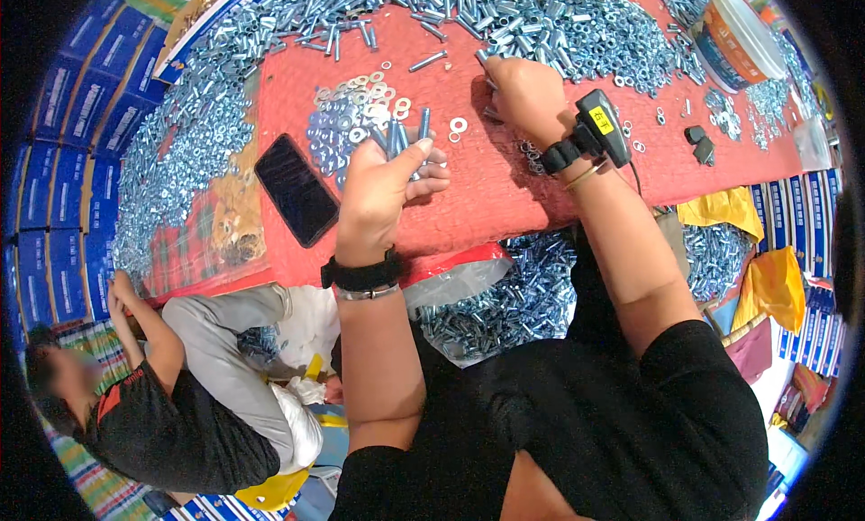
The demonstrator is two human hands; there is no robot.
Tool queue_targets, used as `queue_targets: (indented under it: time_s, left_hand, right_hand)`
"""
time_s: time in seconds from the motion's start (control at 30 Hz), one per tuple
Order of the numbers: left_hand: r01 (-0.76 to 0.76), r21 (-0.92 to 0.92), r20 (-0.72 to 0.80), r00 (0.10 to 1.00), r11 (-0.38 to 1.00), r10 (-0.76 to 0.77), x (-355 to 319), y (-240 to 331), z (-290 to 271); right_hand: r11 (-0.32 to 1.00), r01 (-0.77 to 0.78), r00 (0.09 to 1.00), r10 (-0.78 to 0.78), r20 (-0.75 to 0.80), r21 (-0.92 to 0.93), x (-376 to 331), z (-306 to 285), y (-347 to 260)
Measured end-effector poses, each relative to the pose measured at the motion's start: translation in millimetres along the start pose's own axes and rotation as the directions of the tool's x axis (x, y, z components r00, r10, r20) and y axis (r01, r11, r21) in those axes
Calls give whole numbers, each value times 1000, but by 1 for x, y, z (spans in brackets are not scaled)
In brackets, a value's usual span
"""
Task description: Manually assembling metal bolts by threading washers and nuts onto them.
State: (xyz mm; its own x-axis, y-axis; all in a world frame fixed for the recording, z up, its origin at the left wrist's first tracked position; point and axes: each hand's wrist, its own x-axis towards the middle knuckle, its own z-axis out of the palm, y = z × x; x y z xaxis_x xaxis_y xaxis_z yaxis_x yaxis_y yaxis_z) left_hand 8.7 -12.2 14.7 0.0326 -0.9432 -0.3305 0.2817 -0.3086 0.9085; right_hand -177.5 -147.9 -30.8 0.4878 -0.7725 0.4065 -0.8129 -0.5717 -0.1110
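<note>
Several silvery metal bolts point(397, 139) stand up from my left hand point(383, 183), which is closed around them with the palm turned up. Beside it lies a heap of flat washers point(356, 111) on the red table cover point(532, 192). My right hand point(530, 93) is closed at the near edge of a big pile of metal sleeves and bolts point(541, 35). A bolt end point(483, 57) shows at its fingertips; the back of the hand hides most of the fingers. A single bolt point(428, 61) lies left of it.
A black phone point(297, 190) lies left of my left forearm. At the right stand a white-and-orange bucket point(737, 44) and loose nuts point(631, 80). Blue boxes point(68, 107) are stacked at left. Another person point(180, 413) sits at lower left. More bolts point(505, 305) fill a bag below the table edge.
</note>
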Motion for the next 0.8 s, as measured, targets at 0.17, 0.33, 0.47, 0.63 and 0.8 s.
queue_targets:
  time_s: [0.17, 0.33, 0.47, 0.63, 0.8]
  left_hand:
    - [-11, -6, 4, 1000, 1000, 11, 1, -1, 0]
    - [-6, 2, 14, 1000, 1000, 5, 1, -3, 2]
    - [-5, 3, 43, 999, 1000, 5, 3, -5, 6]
    - [6, 22, 67, 998, 1000, -7, 4, -4, 7]
    - [-12, -27, 55, 998, 1000, 13, 3, -1, 10]
  right_hand:
    - [681, -244, 968, 133, 211, 690, 10, -20, 5]
    - [102, -249, 967, -23, 253, 963, 10, -50, -16]
    - [36, -256, 962, -83, 258, 966, 4, -55, -26]
    - [112, -250, 949, -167, 266, 962, 1, -43, -28]
    - [33, -346, 928, -134, 347, 938, 2, -52, -28]
